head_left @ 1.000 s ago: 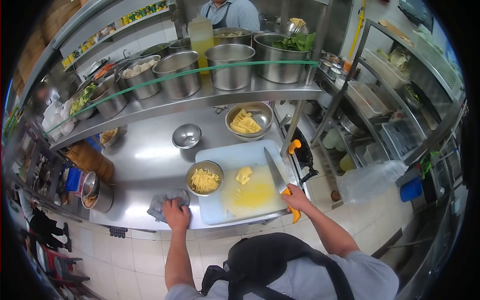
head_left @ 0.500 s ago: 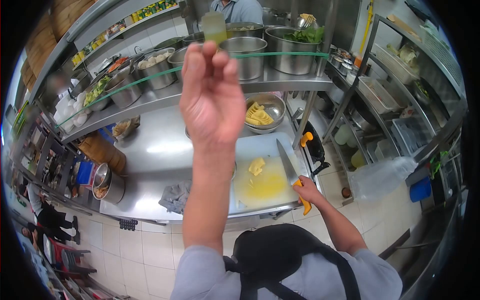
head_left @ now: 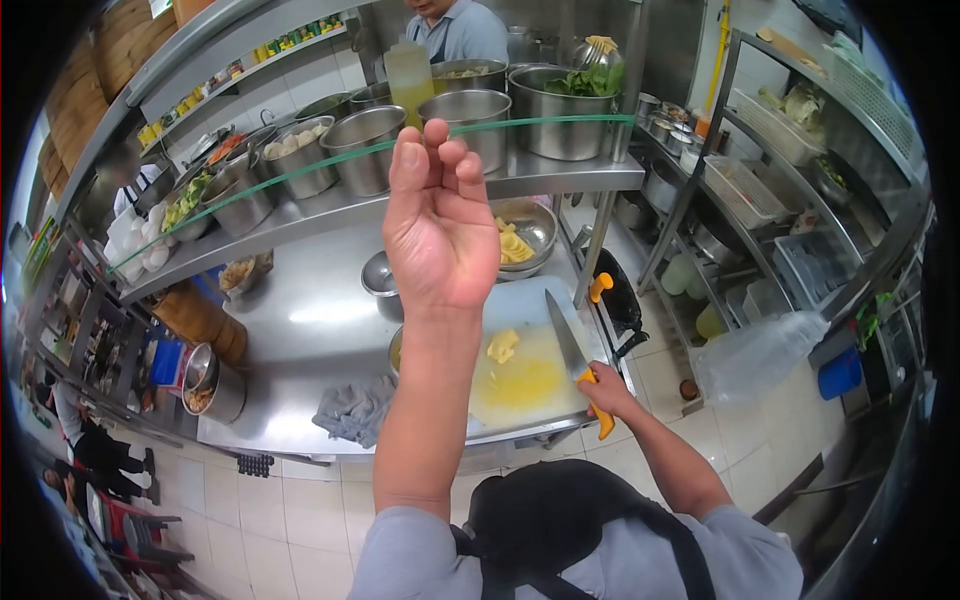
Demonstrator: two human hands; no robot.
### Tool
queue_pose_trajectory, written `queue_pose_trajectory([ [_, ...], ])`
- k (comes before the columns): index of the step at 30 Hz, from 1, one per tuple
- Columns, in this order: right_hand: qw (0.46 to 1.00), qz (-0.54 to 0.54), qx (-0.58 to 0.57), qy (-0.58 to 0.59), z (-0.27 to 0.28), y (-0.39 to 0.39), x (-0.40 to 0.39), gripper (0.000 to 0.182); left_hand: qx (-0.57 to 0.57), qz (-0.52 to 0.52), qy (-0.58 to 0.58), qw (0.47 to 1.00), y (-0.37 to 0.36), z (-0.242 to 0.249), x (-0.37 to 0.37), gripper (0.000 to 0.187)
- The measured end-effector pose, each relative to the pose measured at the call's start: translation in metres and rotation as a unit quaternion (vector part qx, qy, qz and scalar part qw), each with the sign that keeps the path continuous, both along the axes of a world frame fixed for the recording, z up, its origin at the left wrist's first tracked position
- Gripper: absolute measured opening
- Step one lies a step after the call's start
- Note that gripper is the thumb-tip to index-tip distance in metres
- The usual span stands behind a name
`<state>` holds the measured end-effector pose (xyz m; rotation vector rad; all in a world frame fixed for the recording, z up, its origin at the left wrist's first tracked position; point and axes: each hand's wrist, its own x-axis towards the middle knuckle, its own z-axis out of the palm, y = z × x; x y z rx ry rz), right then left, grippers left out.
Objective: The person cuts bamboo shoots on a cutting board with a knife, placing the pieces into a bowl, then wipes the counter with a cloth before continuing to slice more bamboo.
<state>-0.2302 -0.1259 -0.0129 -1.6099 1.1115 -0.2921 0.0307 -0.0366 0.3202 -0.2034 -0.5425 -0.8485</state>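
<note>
My left hand (head_left: 440,225) is raised close to the camera, palm toward me, fingers loosely bent and holding nothing. It hides part of the worktop behind it. My right hand (head_left: 606,388) grips the orange handle of a large kitchen knife (head_left: 567,333), whose blade points away over the right side of the cutting board (head_left: 530,292). Cut yellow pieces (head_left: 502,346), possibly pineapple, lie on the board above a wet yellow stain. Beyond the board, a steel bowl (head_left: 540,232) holds larger ridged yellow pieces, partly behind my left hand.
A grey cloth (head_left: 355,411) lies on the steel worktop (head_left: 300,340). Steel pots (head_left: 365,150) line the raised shelf, and a co-worker (head_left: 470,32) stands behind it. Another orange handle (head_left: 600,287) sticks up beside the board. A wire rack (head_left: 740,130) stands right.
My left hand appears lower and slightly farther right, with its fingers sharper in view. The whole view has shifted a little. My right hand still holds the knife over the board.
</note>
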Motion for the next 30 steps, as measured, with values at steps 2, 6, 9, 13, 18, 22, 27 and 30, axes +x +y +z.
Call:
queue_pose_trajectory([
  [2,1.000,0.001,0.003,-0.002,0.000,-0.001,-0.001,0.035,0.001,0.000,-0.002,1.000,0.000,-0.003,0.002,0.017],
  [6,1.000,0.002,0.005,0.000,0.001,-0.003,0.000,0.038,0.022,0.010,-0.011,1.000,0.004,-0.013,0.004,0.017],
  [9,1.000,0.002,0.012,-0.006,0.001,-0.002,-0.003,0.037,0.075,0.062,-0.092,0.991,0.011,-0.039,0.010,0.018],
  [13,0.999,-0.002,0.031,-0.024,-0.003,-0.003,-0.003,0.034,0.385,0.170,-0.424,0.802,0.030,-0.114,0.036,0.022],
  [18,0.999,-0.003,0.032,-0.009,0.005,-0.001,-0.002,0.032,0.494,0.179,-0.656,0.543,0.054,-0.217,0.045,0.045],
  [22,1.000,0.008,0.016,-0.015,-0.009,-0.006,-0.005,0.031,0.499,0.172,-0.695,0.488,0.069,-0.265,0.028,0.055],
  [27,0.999,-0.006,0.025,-0.043,0.006,-0.001,-0.002,0.028,0.456,0.216,-0.764,0.402,0.042,-0.294,0.012,0.073],
  [30,0.999,0.007,0.024,-0.043,-0.002,-0.005,-0.004,0.029,0.439,0.274,-0.783,0.345,0.009,-0.312,0.011,0.073],
])
